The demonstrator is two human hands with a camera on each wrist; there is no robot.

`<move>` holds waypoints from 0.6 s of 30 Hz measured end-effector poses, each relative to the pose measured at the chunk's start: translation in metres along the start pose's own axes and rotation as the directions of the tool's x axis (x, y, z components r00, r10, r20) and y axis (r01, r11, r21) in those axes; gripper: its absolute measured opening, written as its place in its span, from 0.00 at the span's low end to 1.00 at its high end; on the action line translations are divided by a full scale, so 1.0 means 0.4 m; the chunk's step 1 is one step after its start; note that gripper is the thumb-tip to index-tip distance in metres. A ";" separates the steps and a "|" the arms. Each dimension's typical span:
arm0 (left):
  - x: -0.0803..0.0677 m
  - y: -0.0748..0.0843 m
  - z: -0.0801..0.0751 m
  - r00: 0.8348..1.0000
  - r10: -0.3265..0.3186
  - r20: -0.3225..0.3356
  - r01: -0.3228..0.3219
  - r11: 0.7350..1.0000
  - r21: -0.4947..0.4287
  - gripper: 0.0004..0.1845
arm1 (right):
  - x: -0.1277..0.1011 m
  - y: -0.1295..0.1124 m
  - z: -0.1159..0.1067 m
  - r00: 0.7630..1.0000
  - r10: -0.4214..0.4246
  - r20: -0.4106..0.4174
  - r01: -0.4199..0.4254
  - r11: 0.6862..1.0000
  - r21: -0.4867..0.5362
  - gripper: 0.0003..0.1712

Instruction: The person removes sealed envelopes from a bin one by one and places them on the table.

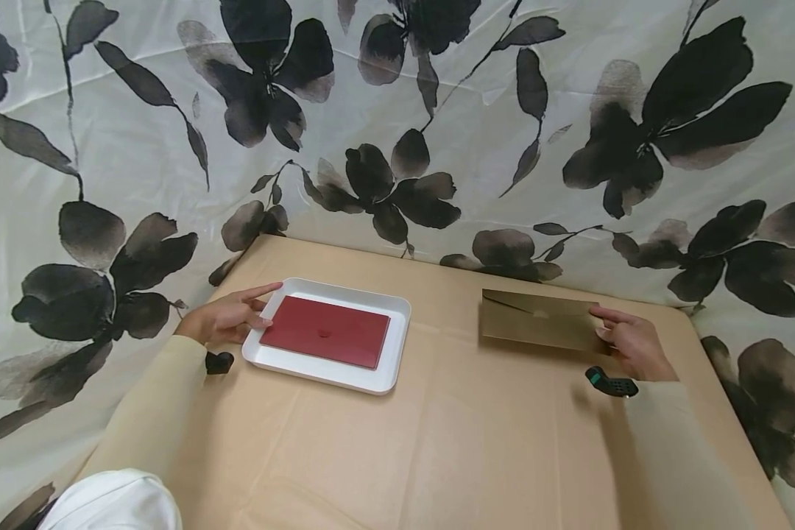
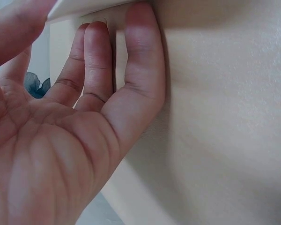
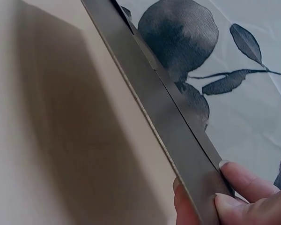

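A white tray [image 1: 397,324] is on the left part of the table, with a red envelope [image 1: 351,340] lying inside it. My left hand [image 1: 228,315] holds the tray's left edge, thumb over the rim and index finger stretched along the far corner. In the left wrist view, other fingers [image 2: 98,61] reach below the tray's edge [image 2: 79,8]. To the right, my right hand [image 1: 632,342] pinches the right end of a brown-gold envelope [image 1: 536,324]. In the right wrist view this envelope [image 3: 154,108] is tilted above the table, its shadow falling beside it.
A tan cover [image 1: 424,442] lies over the table. Behind it and at both sides hangs a white cloth [image 1: 477,132] with dark flowers. Something white and rounded [image 1: 115,500] shows at the bottom left, near the left sleeve.
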State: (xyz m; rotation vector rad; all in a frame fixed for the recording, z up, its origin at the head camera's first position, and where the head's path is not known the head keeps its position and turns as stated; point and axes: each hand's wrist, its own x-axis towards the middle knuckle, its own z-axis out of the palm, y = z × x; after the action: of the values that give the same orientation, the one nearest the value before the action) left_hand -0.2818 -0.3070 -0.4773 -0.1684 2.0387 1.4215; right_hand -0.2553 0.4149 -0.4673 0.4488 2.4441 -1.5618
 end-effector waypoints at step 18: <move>-0.008 0.009 0.001 1.000 -0.008 0.000 0.008 1.000 -0.001 0.52 | 0.012 0.041 -0.077 0.999 0.043 -0.020 -0.043 0.999 0.002 0.31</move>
State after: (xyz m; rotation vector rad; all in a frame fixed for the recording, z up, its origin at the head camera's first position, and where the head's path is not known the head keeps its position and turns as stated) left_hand -0.2808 -0.3061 -0.4729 -0.1773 2.0350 1.4182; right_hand -0.2542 0.4499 -0.4701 0.5168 2.4314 -1.5495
